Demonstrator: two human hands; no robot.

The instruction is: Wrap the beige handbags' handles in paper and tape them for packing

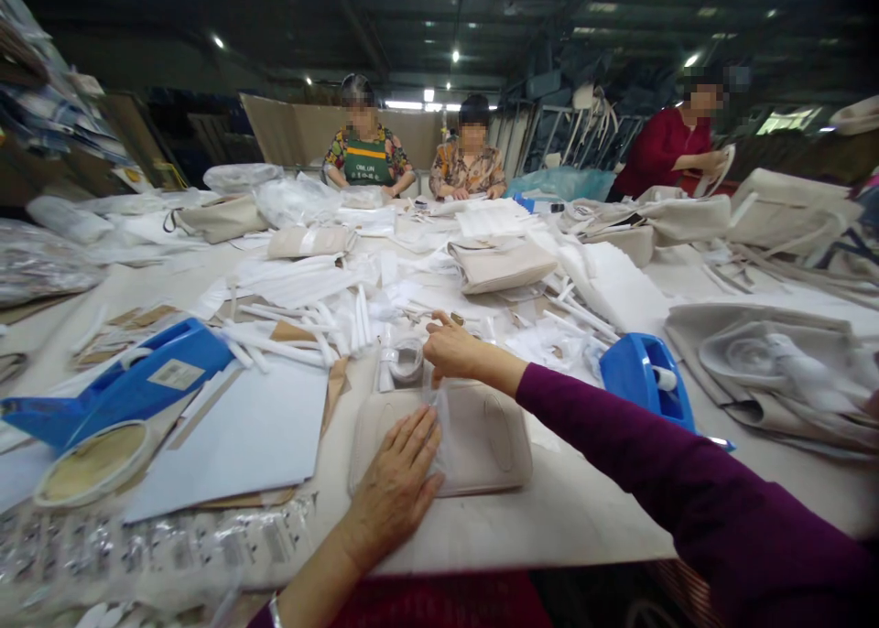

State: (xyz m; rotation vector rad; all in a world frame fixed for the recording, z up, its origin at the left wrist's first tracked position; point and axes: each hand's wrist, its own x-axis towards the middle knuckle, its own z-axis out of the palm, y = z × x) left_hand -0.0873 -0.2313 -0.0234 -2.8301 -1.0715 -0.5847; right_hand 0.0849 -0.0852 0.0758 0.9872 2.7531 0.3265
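Note:
A flat beige bag (484, 436) lies on the table in front of me, with a thin loop showing on its right half. My left hand (405, 463) rests flat on the bag, fingers stretched out, at the edge of a translucent white wrapping strip (446, 431) running down the middle. Above the bag's top edge, my right hand (453, 346) has its fingers bent and closed around the upper end of that strip; the fingertips are partly hidden. A rolled beige strap (405, 361), wrapped in white, sits just left of the right hand.
Blue tape dispensers stand at left (175, 367) and right (645, 381). White sheets (254, 427) and a tape roll (96, 463) lie at left. White tubes (361, 321) and folded beige bags (501, 262) lie beyond. Several people (367, 152) work across the table.

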